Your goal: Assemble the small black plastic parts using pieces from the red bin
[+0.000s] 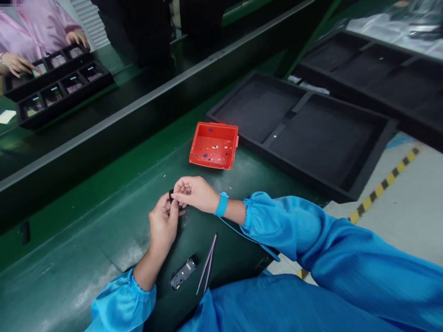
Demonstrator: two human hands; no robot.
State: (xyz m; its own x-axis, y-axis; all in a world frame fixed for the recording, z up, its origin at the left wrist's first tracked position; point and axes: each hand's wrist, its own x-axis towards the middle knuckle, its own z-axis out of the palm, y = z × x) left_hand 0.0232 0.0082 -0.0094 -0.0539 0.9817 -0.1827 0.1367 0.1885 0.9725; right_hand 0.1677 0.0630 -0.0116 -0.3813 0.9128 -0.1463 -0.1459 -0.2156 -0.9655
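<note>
Far left, another person's hands rest on a compartment tray (55, 92) of small parts. At centre, the left hand (162, 223) and right hand (195, 193) pinch a small black part (171, 195) between fingertips; its direction cannot be told. Bare green table (86, 221) lies left. Near, a circuit board (183, 273) and tweezers (206, 263) point far-right. The red bin (213, 145) holds specks; the black trays (304, 129) lie right.

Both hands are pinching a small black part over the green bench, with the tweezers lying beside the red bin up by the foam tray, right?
Not quite. In the head view the left hand and right hand do pinch the small black part over the green bench, but the tweezers lie near the person, beside the circuit module, not by the red bin.
</note>
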